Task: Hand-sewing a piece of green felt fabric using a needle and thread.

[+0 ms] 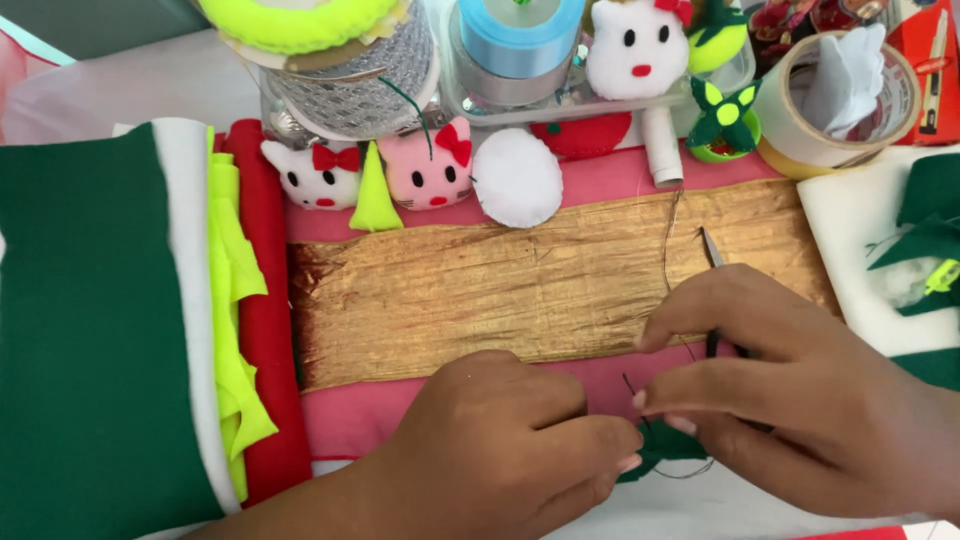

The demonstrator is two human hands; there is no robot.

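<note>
While both hands meet low in the view, the left hand (510,435) is curled into a loose fist, its fingertips pinching a small piece of dark green felt (665,447) that peeks out between the two hands. The right hand (800,385) is closed too: its lower fingers touch the same green piece, and it grips a pair of scissors (712,262) whose thin metal tip rises above the knuckles. A dark thread (628,386) stands up between the fingertips, though it is too fine to tell what it is fixed to. The green piece lies at the near edge of the bench, over pink felt (370,415), just below a wide strip of crinkled gold fabric (500,290). To the left lie folded cloths side by side: red (262,330), neon yellow (232,300), white and a broad dark green one (85,330). Beyond the gold strip sit a white cat-face plush with a red bow (315,175), a small yellow-green cone (375,195), a pink cat-face plush (432,168) and a white felt oval (517,177). Farther back are a blue ribbon spool (520,35), another white plush face (638,47) and, to the right, a roll of brown tape (845,105).
</note>
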